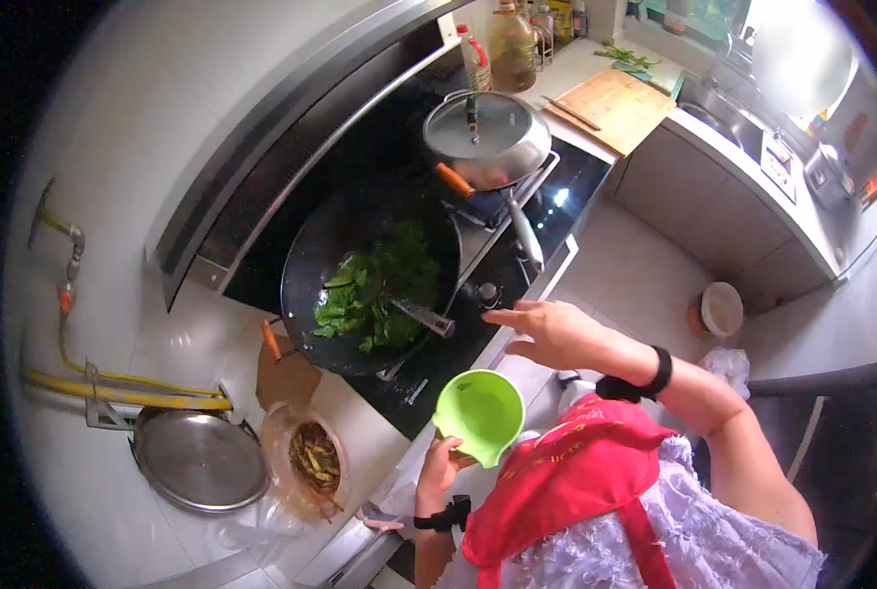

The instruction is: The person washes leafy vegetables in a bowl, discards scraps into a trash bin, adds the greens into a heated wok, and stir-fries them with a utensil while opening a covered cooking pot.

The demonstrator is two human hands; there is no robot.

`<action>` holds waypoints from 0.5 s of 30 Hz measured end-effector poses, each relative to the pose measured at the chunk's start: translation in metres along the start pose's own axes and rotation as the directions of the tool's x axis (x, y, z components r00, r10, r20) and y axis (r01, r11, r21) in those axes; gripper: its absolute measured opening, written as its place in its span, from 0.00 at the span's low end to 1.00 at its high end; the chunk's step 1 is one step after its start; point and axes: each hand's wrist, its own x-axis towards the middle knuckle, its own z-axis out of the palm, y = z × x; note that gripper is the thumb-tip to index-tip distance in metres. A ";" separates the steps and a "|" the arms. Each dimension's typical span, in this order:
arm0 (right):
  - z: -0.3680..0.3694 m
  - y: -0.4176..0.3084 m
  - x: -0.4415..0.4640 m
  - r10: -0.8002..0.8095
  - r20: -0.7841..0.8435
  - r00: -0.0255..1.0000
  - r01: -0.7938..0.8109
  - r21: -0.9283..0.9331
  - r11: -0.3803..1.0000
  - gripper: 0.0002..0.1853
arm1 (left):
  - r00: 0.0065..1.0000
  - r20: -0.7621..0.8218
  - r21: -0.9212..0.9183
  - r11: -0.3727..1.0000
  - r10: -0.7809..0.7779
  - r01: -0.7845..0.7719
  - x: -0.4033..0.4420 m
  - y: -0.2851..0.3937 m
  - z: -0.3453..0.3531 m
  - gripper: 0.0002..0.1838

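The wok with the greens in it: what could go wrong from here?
The right hand might knock the utensil, whose handle reaches the edge of the wok close to the fingers. The left hand holds the green bowl by its side, so its grip could slip. The covered pan's handle points toward the stove's front and might get bumped.

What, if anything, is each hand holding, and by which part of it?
The left hand holds the green bowl by its side, near the rim. The right hand appears to hold nothing.
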 end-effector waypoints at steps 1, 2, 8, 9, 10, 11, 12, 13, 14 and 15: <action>-0.010 0.012 -0.015 0.037 0.019 0.999 -0.038 0.029 0.999 0.26 | 1.000 0.015 0.033 0.999 0.008 -0.008 0.011 0.001 0.018 0.30; -0.020 0.027 -0.031 0.071 0.038 0.997 -0.073 0.055 0.996 0.25 | 1.000 0.004 0.061 0.998 -0.017 0.016 0.025 -0.004 0.027 0.27; -0.063 0.155 -0.139 0.308 0.007 0.951 -0.308 0.075 0.948 0.20 | 0.992 0.110 0.170 0.984 -0.068 0.049 0.137 -0.039 0.128 0.22; -0.074 0.178 -0.160 0.316 -0.050 0.947 -0.310 0.095 0.946 0.20 | 0.988 0.143 0.189 0.981 -0.059 0.031 0.140 -0.030 0.176 0.22; -0.083 0.200 -0.180 0.318 -0.095 0.943 -0.307 0.116 0.945 0.21 | 0.983 0.174 0.198 0.980 -0.050 0.015 0.162 -0.031 0.207 0.22; -0.092 0.217 -0.198 0.403 -0.079 0.912 -0.387 0.167 0.907 0.21 | 0.980 0.193 0.197 0.980 -0.044 0.005 0.179 -0.035 0.230 0.22; -0.103 0.234 -0.215 0.476 -0.057 0.877 -0.455 0.217 0.864 0.22 | 0.979 0.204 0.197 0.980 -0.030 -0.011 0.193 -0.037 0.253 0.21; -0.110 0.248 -0.224 0.545 -0.032 0.838 -0.518 0.271 0.811 0.23 | 0.977 0.213 0.236 0.969 0.028 -0.079 0.206 -0.037 0.281 0.21; -0.115 0.261 -0.229 0.554 -0.028 0.832 -0.521 0.300 0.799 0.25 | 0.970 0.230 0.281 0.949 0.078 -0.143 0.221 -0.034 0.310 0.20; -0.121 0.275 -0.236 0.572 -0.028 0.820 -0.533 0.327 0.780 0.26 | 0.967 0.232 0.317 0.931 0.108 -0.180 0.234 -0.029 0.334 0.19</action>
